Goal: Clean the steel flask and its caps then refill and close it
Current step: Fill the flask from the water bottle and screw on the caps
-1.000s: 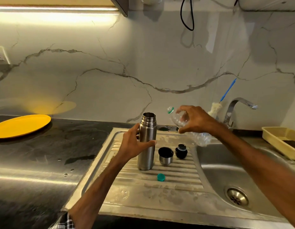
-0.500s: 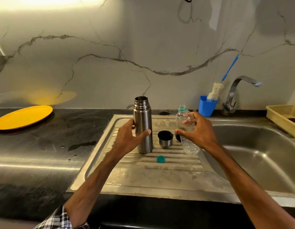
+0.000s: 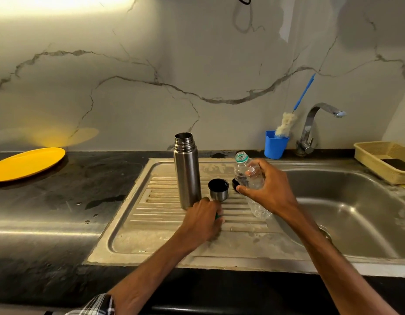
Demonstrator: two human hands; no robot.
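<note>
right hand gripped the uncapped plastic bottle; left hand pinched the green cap beside the steel flask.

Ribbed steel drainboard bears the open flask, cup cap and stopper.

Flask on the drainboard, cap just right of it

Black-and-white checked sleeve, bare forearms
</note>
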